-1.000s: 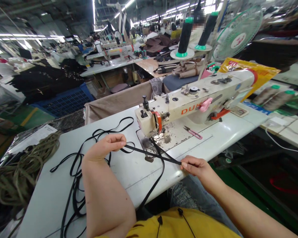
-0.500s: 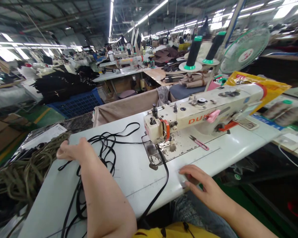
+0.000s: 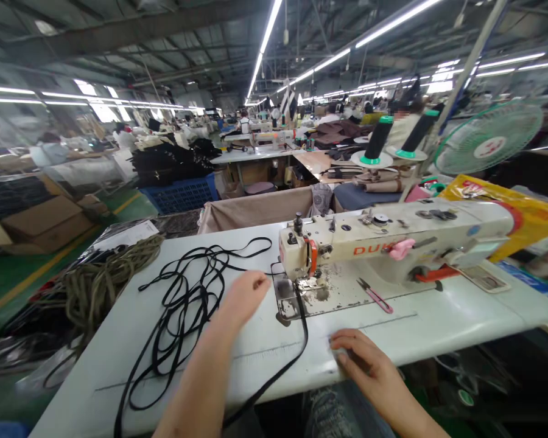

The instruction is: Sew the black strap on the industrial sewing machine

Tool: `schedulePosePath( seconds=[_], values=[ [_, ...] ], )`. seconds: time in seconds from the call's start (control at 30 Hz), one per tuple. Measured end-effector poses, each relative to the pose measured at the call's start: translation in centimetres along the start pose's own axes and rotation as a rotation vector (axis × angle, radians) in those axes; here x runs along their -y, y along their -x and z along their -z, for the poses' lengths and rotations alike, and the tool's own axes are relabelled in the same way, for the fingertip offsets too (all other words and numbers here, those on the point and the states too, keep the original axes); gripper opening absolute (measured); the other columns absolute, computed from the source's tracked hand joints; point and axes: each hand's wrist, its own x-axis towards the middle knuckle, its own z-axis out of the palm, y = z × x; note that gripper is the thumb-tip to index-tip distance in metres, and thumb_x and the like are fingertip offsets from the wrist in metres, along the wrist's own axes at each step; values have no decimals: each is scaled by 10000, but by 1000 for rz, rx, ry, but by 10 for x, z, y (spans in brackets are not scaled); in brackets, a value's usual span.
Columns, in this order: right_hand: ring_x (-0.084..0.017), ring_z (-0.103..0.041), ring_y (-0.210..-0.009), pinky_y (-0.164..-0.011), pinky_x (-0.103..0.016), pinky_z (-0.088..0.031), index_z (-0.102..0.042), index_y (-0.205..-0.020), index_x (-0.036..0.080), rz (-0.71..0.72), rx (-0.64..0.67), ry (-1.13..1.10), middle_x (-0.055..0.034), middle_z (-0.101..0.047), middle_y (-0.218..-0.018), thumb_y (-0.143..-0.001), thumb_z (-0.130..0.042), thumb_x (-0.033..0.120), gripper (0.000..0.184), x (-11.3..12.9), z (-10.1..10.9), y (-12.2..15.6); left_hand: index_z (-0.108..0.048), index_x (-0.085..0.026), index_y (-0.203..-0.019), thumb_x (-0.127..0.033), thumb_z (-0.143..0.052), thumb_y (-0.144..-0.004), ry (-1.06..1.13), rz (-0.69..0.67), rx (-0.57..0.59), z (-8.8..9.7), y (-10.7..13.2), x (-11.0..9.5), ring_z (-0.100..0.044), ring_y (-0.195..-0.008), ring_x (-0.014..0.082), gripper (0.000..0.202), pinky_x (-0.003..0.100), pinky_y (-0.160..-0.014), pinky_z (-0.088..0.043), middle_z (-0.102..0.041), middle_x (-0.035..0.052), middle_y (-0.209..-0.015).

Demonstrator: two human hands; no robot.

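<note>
My left hand (image 3: 247,297) is just left of the sewing machine (image 3: 342,243), its fingers curled in. A thin black strap (image 3: 246,269) passes at its fingertips to the machine's presser foot. Whether the fingers grip that strap I cannot tell. From the foot the strap bends toward me and drops over the table's front edge. Loose loops of it lie in a heap at the left. My right hand (image 3: 364,359) rests at the front edge of the table with bent fingers, thumb apart, nothing visible in it. Pink thread snips (image 3: 375,297) lie on the machine bed.
Olive cord (image 3: 105,280) is piled beside the table's left side. Two black thread cones (image 3: 378,141) stand behind the machine, with a green fan (image 3: 489,139) at the right. Beyond are a blue crate (image 3: 182,193) of black cloth and cardboard boxes (image 3: 48,219).
My left hand has swung right, from the far left side of the strap heap to beside the machine. My right hand stays at the table edge. The view has tilted up and turned left.
</note>
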Motion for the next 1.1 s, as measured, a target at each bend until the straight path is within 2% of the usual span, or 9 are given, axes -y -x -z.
schedulePosePath(
  seconds=[0.07,0.13,0.2,0.27,0.37,0.47,0.6,0.77,1.1],
  values=[
    [-306,-690,-1113,-997,-462,-585,-784,-1042,266,59,-67,86,-131,-717,-1177,-1024,-561,508,330,-11,5,-4,-737,-222,-800,-285,-664,-876,-48,-30,165,-18,26,-1,-665,-826,206,123,319,-767,-503,-728,35,-856],
    [-317,-687,-1094,-987,-486,-578,-779,-1038,257,133,-208,222,-134,-721,-1150,-1016,-546,480,323,-25,17,-13,-745,-220,-839,-242,-679,-885,-123,-15,186,-30,40,5,-682,-877,204,84,319,-816,-525,-733,46,-905],
    [-329,-679,-1058,-1000,-514,-552,-764,-1040,230,184,-384,387,-144,-723,-1100,-1007,-518,454,334,-40,34,-26,-754,-207,-904,-178,-689,-885,-189,30,115,-33,39,17,-697,-946,209,74,320,-883,-539,-740,64,-971],
    [-350,-670,-1010,-980,-529,-535,-749,-1075,186,173,-537,570,-166,-718,-1069,-994,-503,464,380,-53,51,-40,-756,-176,-1010,-128,-681,-896,-231,83,30,-30,29,32,-700,-1031,220,145,333,-958,-539,-737,100,-1066],
    [-385,-651,-938,-879,-517,-532,-739,-1101,113,111,-649,804,-215,-698,-1027,-987,-478,544,516,-63,65,-53,-746,-147,-1119,-99,-678,-913,-270,136,-44,-26,6,48,-695,-1088,224,223,348,-1020,-531,-721,127,-1149],
    [-389,-647,-883,-779,-481,-512,-729,-1071,95,82,-667,917,-227,-694,-992,-1012,-426,572,568,-65,64,-55,-752,-162,-1156,-127,-721,-914,-298,128,-44,-27,-14,54,-695,-1079,210,247,331,-1047,-517,-722,103,-1162],
    [-366,-655,-855,-734,-444,-477,-720,-1032,136,80,-649,946,-195,-703,-959,-1040,-411,520,493,-61,57,-52,-749,-171,-1209,-192,-717,-946,-349,121,-11,-34,-29,55,-704,-1029,206,266,320,-1015,-523,-706,102,-1214],
    [-354,-652,-831,-719,-439,-461,-708,-991,146,73,-633,954,-187,-703,-921,-1040,-413,513,474,-60,58,-52,-744,-180,-1226,-258,-645,-1008,-432,133,22,-39,-36,55,-673,-1145,249,252,335,-1012,-506,-686,119,-1252],
    [-346,-656,-792,-709,-441,-471,-695,-968,155,100,-619,1004,-173,-713,-902,-1055,-391,452,434,-59,59,-53,-706,-173,-1252,-257,-545,-1063,-585,125,55,-34,-48,60,-678,-1131,229,262,302,-949,-513,-658,135,-1298]
  ],
)
